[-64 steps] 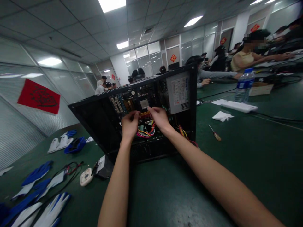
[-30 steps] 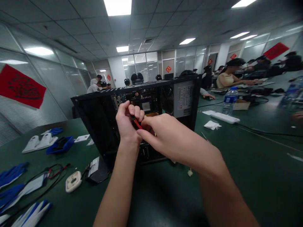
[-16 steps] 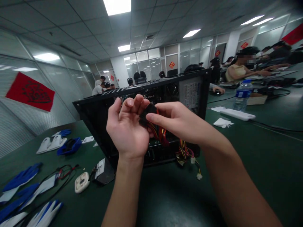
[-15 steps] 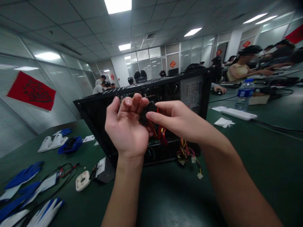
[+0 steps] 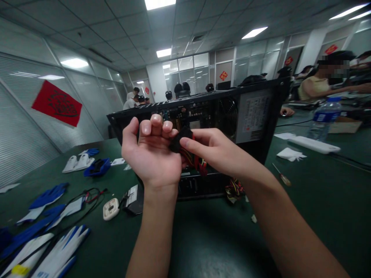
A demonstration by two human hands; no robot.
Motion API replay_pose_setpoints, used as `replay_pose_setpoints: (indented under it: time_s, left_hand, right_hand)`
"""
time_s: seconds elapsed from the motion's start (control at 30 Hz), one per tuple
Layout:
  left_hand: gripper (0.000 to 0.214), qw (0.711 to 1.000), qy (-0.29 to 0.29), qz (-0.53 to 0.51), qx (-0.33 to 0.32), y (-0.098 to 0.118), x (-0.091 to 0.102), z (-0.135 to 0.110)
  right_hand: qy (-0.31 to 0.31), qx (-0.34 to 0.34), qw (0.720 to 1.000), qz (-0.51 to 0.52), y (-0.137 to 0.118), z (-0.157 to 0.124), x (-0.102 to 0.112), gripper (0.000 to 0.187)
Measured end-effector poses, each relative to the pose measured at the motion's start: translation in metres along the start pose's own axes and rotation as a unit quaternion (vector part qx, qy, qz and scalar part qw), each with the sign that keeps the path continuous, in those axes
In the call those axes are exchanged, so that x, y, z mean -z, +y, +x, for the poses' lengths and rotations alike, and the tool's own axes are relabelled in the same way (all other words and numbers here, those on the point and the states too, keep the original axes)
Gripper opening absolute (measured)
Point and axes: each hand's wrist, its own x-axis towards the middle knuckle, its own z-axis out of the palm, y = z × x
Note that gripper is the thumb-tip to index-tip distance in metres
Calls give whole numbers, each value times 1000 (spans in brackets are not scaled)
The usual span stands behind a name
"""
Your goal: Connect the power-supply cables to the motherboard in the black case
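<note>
My right hand (image 5: 208,148) pinches a small black piece (image 5: 177,142) between thumb and fingers; red, yellow and black cables (image 5: 200,166) hang below it. Whether that piece is a plug or a wrap is unclear. Beside it, my left hand (image 5: 153,154) faces me palm up, fingers loosely curled and thumb apart. Its little-finger side touches the black piece. Behind both hands stands an opened black computer case (image 5: 185,98) with a circuit board, a fan and a grey labelled power supply (image 5: 252,114). Another cable bundle (image 5: 234,190) lies at its lower right, partly behind my right forearm.
Blue-and-white gloves (image 5: 62,247) and a thin dark cable lie at left. Near the case are a white square object (image 5: 111,209) and a black part (image 5: 133,200). A screwdriver (image 5: 282,175), tissue (image 5: 290,154), power strip (image 5: 314,144) and water bottle (image 5: 324,119) are at right. People sit farther back.
The view has turned a little left, so the surroundings shift rightward. The screwdriver now shows past my right forearm. Both hands keep nearly the same pose around the black piece.
</note>
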Motion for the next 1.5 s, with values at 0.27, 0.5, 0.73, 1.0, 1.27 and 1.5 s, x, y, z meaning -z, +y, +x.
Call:
replay_pose_setpoints:
  time_s: [0.27, 0.5, 0.73, 1.0, 1.27, 1.5]
  left_hand:
    - [40, 995, 48, -70, 51, -5, 9, 14]
    - [45, 998, 36, -22, 41, -12, 17, 17]
    - [47, 998, 58, -7, 35, -14, 12, 14]
    - [44, 997, 73, -17, 27, -18, 11, 14]
    - [36, 997, 78, -25, 8, -23, 11, 11]
    - [34, 998, 63, 23, 13, -28, 14, 10]
  right_hand:
    - [26, 4, 998, -52, 8, 3, 6, 42]
    - [26, -28, 999, -22, 6, 3, 13, 49]
    - [5, -51, 999, 6, 14, 4, 22, 48]
    - [-35, -52, 998, 6, 7, 3, 23, 44]
    - [-61, -9, 997, -38, 10, 2, 28, 34]
    - [-81, 4, 995, -55, 8, 1, 33, 21]
